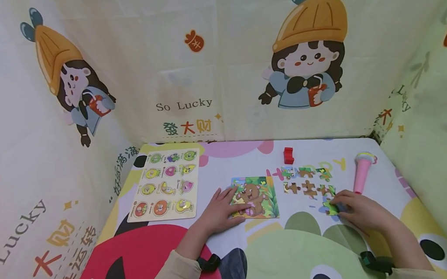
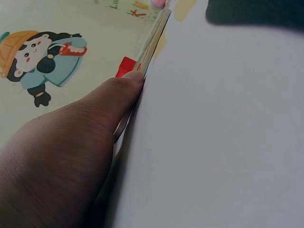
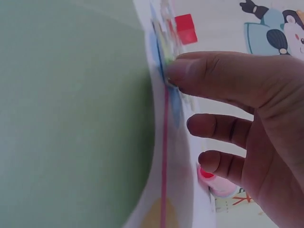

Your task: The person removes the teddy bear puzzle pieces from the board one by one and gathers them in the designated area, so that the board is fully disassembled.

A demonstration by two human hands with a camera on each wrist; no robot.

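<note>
My left hand (image 1: 223,209) rests on a square bear jigsaw puzzle (image 1: 267,197), its fingers stretched over the picture's left side. In the left wrist view the thumb (image 2: 128,83) lies along the board's near edge. On the right, my right hand (image 1: 357,210) pinches a green jigsaw piece (image 1: 330,207) low at the table, beside several loose jigsaw pieces (image 1: 309,189) laid out in rows. The right wrist view shows the thumb (image 3: 190,71) against the piece, with two other fingers loosely bent and apart from it; the index finger is hidden.
A wooden board with fruit pictures (image 1: 163,186) lies at the left. Behind the loose pieces stands a small red object (image 1: 288,156). A pink toy microphone (image 1: 362,172) lies at the right. Printed cloth walls (image 1: 233,68) close off the table's back and sides.
</note>
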